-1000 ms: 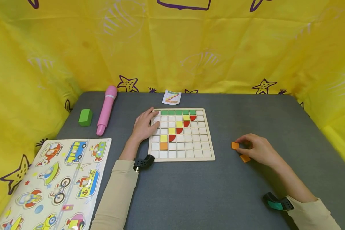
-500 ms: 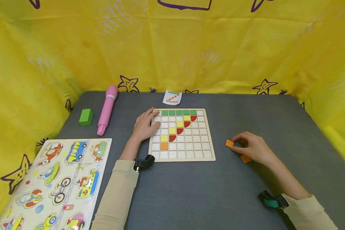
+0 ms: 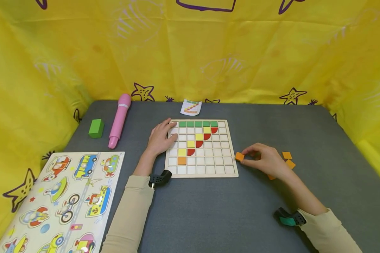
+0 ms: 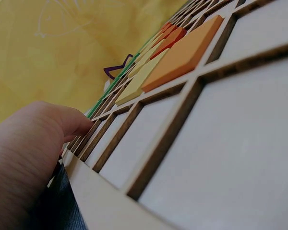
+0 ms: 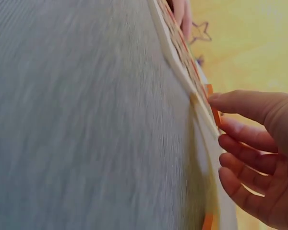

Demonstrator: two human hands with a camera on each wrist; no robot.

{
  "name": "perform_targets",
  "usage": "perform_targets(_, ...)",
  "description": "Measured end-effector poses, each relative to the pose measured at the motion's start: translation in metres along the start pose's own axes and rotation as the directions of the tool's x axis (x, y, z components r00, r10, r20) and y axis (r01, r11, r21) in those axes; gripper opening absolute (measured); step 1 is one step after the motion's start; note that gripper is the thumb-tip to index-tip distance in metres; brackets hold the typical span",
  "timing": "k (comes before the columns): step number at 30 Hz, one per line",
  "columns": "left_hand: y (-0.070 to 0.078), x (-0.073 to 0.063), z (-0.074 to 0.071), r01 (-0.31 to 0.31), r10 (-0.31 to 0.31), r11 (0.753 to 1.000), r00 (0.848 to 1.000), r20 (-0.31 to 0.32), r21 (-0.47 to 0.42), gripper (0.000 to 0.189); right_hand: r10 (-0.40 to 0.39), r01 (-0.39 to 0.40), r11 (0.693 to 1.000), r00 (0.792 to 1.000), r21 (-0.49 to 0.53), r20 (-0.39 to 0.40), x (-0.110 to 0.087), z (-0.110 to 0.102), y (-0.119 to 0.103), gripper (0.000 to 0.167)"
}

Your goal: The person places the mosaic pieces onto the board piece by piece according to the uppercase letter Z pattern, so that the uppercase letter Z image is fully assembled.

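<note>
A wooden grid board (image 3: 233, 171) lies mid-table, with square cells. Green squares fill part of its top row. Below them, yellow squares and red quarter-round tiles step down to the left, ending above one orange square (image 3: 182, 160). My left hand (image 3: 159, 137) rests on the board's left edge, thumb and fingers reaching over the rim; its thumb shows in the left wrist view. Between thumb and index finger, my right hand (image 3: 263, 160) pinches an orange square tile (image 3: 239, 156) right by the board's right edge. Loose orange tiles (image 3: 286, 155) lie on the table behind that hand, one partly hidden.
A small picture card (image 3: 191, 107) with a coloured pattern lies beyond the board. To the left are a pink pen-shaped object (image 3: 119, 121), a green block (image 3: 96, 128) and a vehicle puzzle board (image 3: 82, 189). Yellow cloth (image 3: 190, 52) encloses the table's back and sides.
My right hand has carried the orange tile leftward to the board's right edge, uncovering more orange tiles behind it. My left hand has stayed on the board.
</note>
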State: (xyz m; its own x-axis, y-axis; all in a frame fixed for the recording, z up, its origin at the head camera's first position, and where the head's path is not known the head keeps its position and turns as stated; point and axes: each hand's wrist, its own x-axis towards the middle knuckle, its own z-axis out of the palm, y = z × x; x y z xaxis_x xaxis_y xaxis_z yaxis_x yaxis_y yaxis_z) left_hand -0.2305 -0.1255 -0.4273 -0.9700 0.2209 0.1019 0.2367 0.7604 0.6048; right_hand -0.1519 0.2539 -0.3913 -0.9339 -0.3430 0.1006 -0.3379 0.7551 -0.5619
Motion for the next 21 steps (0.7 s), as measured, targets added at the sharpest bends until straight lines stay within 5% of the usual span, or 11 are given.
perform_targets(11,0.001,0.000,0.000,-0.005,0.005,1.000,1.000,0.002,0.007,0.054,-0.082,0.071,0.989,0.994,0.130,0.076,0.026,0.024,-0.038,0.025)
perform_targets(21,0.000,0.000,0.000,-0.009,0.009,1.000,1.000,-0.008,0.003,0.054,-0.205,0.191,0.974,0.972,0.122,0.115,0.046,0.050,-0.068,0.024)
